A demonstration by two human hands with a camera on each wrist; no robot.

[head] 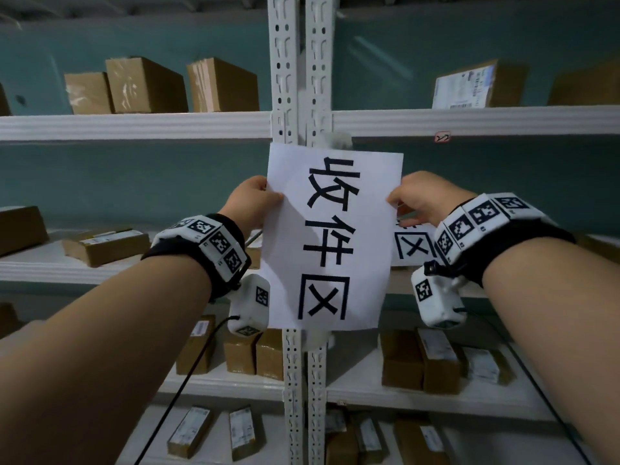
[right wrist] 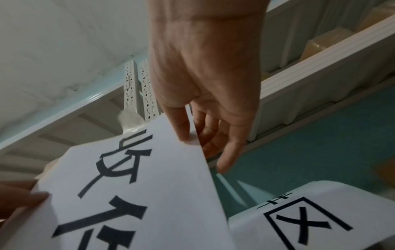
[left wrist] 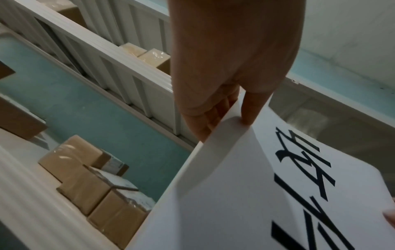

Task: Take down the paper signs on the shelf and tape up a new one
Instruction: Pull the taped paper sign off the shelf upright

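A white paper sign (head: pixel 330 239) with three large black characters hangs in front of the two white perforated shelf posts (head: pixel 285 78). My left hand (head: pixel 260 199) pinches its left edge, thumb on the front, as the left wrist view shows on the paper sign (left wrist: pixel 256 194). My right hand (head: pixel 414 196) pinches the right edge, thumb on the printed face of the paper sign (right wrist: pixel 138 186). A second paper sign (head: pixel 414 245) with black characters lies on the shelf behind my right wrist; in the right wrist view that second sign (right wrist: pixel 310 219) sits low right. Tape remnants (head: pixel 337 140) cling to the post above the sheet.
White shelf boards (head: pixel 134 125) run left and right of the posts. Several brown cardboard parcels (head: pixel 144 85) stand on the upper level, more parcels (head: pixel 104 245) lie on the middle and lower levels. A small red label (head: pixel 442 137) marks the upper right shelf edge. Teal wall behind.
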